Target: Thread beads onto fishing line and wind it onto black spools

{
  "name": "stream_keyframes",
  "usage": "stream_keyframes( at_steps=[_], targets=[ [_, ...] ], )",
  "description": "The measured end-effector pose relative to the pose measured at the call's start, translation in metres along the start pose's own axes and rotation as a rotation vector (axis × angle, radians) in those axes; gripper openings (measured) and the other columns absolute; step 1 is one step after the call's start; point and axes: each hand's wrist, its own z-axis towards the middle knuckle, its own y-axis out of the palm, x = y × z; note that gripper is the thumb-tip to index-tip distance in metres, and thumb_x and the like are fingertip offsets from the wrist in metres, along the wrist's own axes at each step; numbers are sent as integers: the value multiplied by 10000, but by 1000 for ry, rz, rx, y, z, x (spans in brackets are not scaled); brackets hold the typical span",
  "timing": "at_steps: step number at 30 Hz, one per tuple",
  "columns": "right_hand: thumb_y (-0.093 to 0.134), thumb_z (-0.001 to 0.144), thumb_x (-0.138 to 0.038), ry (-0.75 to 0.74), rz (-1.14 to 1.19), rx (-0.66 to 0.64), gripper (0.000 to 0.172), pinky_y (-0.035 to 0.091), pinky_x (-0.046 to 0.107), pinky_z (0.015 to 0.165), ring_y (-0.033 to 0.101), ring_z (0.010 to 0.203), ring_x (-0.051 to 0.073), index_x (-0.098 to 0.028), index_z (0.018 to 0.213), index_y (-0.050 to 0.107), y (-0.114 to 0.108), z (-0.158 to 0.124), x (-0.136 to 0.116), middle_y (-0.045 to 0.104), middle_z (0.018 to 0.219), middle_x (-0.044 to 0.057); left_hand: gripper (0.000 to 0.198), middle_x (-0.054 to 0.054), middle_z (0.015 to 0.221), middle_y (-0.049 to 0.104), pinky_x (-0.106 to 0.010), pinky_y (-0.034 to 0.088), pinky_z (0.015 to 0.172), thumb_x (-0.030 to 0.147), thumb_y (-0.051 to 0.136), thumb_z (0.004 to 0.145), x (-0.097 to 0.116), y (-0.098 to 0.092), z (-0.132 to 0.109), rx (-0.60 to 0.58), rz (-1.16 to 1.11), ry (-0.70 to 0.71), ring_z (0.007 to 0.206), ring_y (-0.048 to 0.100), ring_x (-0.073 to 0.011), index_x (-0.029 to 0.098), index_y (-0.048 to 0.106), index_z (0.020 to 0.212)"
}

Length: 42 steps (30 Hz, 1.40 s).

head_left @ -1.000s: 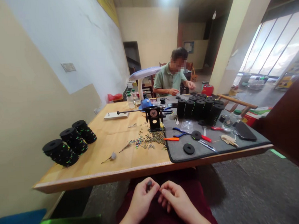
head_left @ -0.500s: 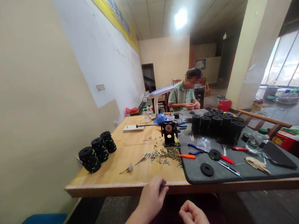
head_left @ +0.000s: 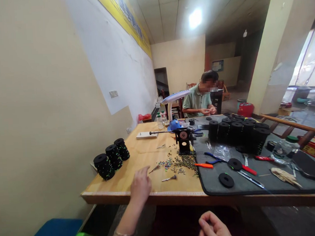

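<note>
My left hand reaches over the wooden tabletop near its front edge, back of the hand up and fingers partly stretched. It covers the spot where a small grey-tipped bundle lay, and I see nothing held in it. Just beside its fingertips lies a thin bundle of fine wires or pins. Another small bundle with a dark end rests to the right of the hand. My right hand is below the table edge, fingers pinched together; whatever is in them is too small or hidden to make out.
Loose beads and small metal pieces lie below a black hand-cranked winder. Wound black spools stand at left, more on the grey mat. Pliers and an orange-handled tool lie nearby. A co-worker sits opposite.
My left hand has moved left and forward from the table edge onto the tabletop. The small dark-ended bundle it held now lies on the wood. My right hand stays pinched.
</note>
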Motion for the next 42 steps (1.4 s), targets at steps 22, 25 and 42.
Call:
stream_keyframes(
  at_steps=[22, 25, 42],
  targets=[
    [552, 704, -694, 30, 137, -17, 507, 124, 149, 283, 274, 235, 30, -215, 755, 394, 22, -13, -14, 562, 383, -77, 274, 33, 679, 557, -181, 407, 522, 265, 812, 636, 76, 39, -123, -852, -1353, -667, 605, 561, -87, 158, 653, 833],
    [558, 709, -684, 30, 145, -10, 501, 125, 147, 283, 278, 238, 29, -211, 757, 400, 19, -14, -13, 563, 384, -81, 262, 8, 701, 590, -187, 399, 525, 268, 793, 665, 79, 44, -125, -883, -1360, -642, 609, 558, -91, 147, 656, 851],
    [578, 744, -629, -73, 28, 56, 451, 200, 152, 312, 325, 270, 38, -197, 727, 452, 23, -16, -11, 534, 378, -77, 249, -12, 732, 625, -202, 396, 523, 288, 765, 698, 78, 49, -131, -845, -1326, -557, 585, 553, -99, 143, 630, 850]
  ],
)
